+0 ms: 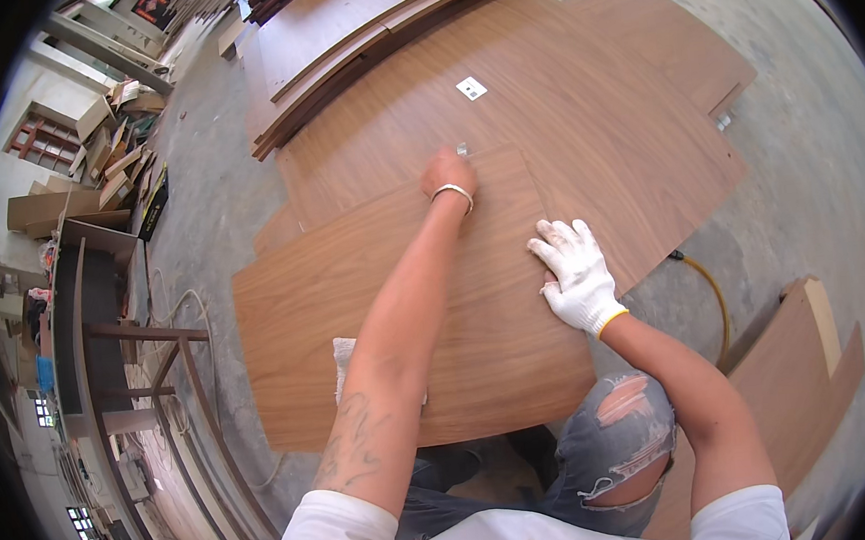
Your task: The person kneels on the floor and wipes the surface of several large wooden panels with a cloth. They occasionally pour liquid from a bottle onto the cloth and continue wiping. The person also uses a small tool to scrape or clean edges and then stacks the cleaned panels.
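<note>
A wood-grained brown board (497, 336) lies in front of me, on top of a larger brown panel (602, 108). My left hand (446, 172), bare with a pale band at the wrist, is closed near the board's far edge. A small shiny piece (461, 150) shows just beyond its fingers; whatever else the fist holds is hidden. My right hand (575, 268) wears a white knitted glove with a yellow cuff edge. Its fingers are stretched out over the board's right edge. Partly under my left forearm, a white cloth-like thing (343, 362) rests on the board.
Stacked brown panels (375, 23) stand at the far side. A white label (471, 89) lies on the large panel. At right are a yellow hose or cable (712, 296) and leaning boards (792, 385). A metal frame (150, 390) and cardboard scraps (72, 207) occupy the left.
</note>
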### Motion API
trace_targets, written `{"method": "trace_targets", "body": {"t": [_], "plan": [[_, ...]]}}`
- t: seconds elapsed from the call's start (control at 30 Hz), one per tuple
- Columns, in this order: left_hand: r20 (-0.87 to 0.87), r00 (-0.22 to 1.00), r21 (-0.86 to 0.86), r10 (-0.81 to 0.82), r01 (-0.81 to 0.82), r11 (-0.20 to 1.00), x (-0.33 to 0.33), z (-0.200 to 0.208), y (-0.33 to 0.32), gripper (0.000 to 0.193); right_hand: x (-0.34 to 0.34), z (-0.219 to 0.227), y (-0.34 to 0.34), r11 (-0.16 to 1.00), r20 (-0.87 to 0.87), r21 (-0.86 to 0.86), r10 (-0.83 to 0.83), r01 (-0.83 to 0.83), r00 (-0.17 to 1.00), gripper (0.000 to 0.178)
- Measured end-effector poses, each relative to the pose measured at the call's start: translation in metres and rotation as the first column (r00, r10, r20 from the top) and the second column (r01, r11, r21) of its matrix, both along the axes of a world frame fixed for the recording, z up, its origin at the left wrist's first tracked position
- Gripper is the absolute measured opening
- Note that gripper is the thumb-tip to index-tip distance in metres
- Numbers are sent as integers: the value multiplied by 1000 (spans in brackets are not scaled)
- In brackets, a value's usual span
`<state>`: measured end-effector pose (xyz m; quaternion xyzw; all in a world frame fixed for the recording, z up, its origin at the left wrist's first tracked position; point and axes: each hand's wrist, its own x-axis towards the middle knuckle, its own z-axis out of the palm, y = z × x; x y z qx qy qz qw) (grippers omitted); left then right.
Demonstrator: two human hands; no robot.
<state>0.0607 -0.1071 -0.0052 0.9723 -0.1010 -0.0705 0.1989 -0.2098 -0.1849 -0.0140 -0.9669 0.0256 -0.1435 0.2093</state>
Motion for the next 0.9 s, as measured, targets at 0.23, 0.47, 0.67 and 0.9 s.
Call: {"method": "trace_targets", "body": {"t": [0.23, 0.47, 0.67, 0.9], "plan": [[30, 998, -2, -61, 61, 998, -4, -7, -34, 24, 2, 3, 1, 1000, -4, -9, 6, -7, 1000, 55], [43, 989, 22, -141, 140, 990, -6, -9, -62, 26, 5, 7, 1, 1000, -3, 10, 25, -25, 1000, 55], [22, 988, -50, -156, 156, 986, -19, -7, -58, 26, 2, -2, -4, 1000, 1, -14, 13, -13, 1000, 56], [1, 1000, -58, 3, -3, 998, -13, -8, -12, 24, 1, -2, -3, 999, 8, -36, 2, -1, 1000, 55]]}}
